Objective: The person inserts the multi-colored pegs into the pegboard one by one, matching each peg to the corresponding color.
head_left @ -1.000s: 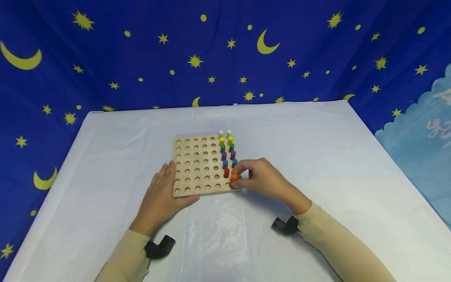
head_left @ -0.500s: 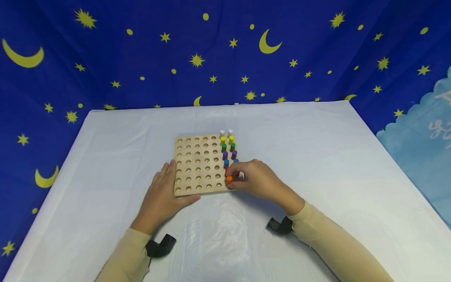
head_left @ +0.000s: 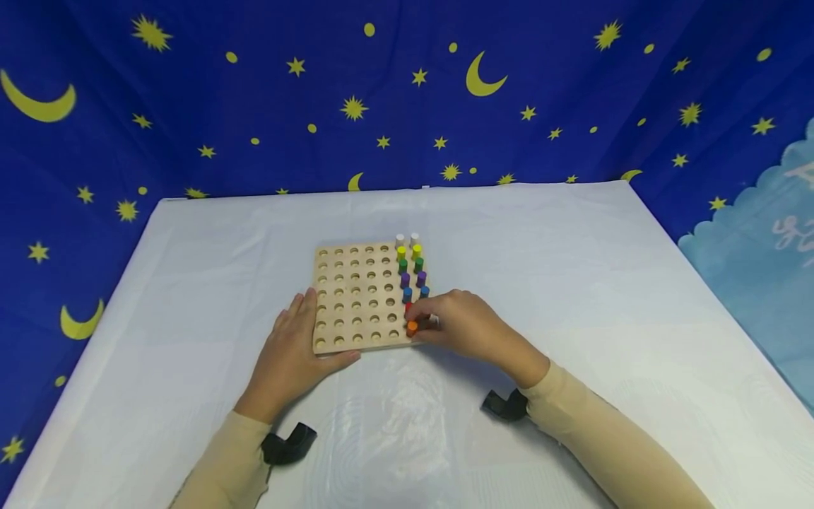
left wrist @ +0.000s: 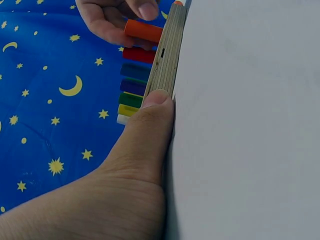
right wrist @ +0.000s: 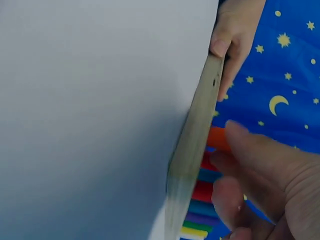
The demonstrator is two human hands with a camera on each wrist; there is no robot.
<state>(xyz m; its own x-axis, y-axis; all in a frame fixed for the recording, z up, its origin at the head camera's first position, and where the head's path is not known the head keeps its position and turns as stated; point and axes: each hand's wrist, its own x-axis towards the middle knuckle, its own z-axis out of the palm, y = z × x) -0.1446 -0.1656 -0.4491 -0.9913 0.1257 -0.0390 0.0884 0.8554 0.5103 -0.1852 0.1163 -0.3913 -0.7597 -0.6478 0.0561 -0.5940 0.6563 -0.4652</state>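
Note:
A square wooden pegboard (head_left: pixel 356 297) with rows of round holes lies on the white table. My left hand (head_left: pixel 289 360) steadies its left side, with the thumb along the front edge, also seen as a thumb (left wrist: pixel 147 127) in the left wrist view. My right hand (head_left: pixel 473 329) is at the front right corner, thumb and forefinger around an orange peg (head_left: pixel 413 328). That peg (left wrist: pixel 143 31) stands in the front row, its base at the board. Behind it is a red peg (left wrist: pixel 139 54), partly hidden by my fingers in the head view.
Two columns of pegs run along the board's right side, including blue (head_left: pixel 408 294), purple (head_left: pixel 405 281), green (head_left: pixel 403 266), yellow (head_left: pixel 401 252) and white pegs (head_left: pixel 399 241). Behind the table hangs a blue cloth (head_left: pixel 254 99) with yellow moons and stars.
My right hand has shifted left with the orange peg, to the front-row hole of the neighbouring column, and the peg has gone down slightly. My left hand stays at the board.

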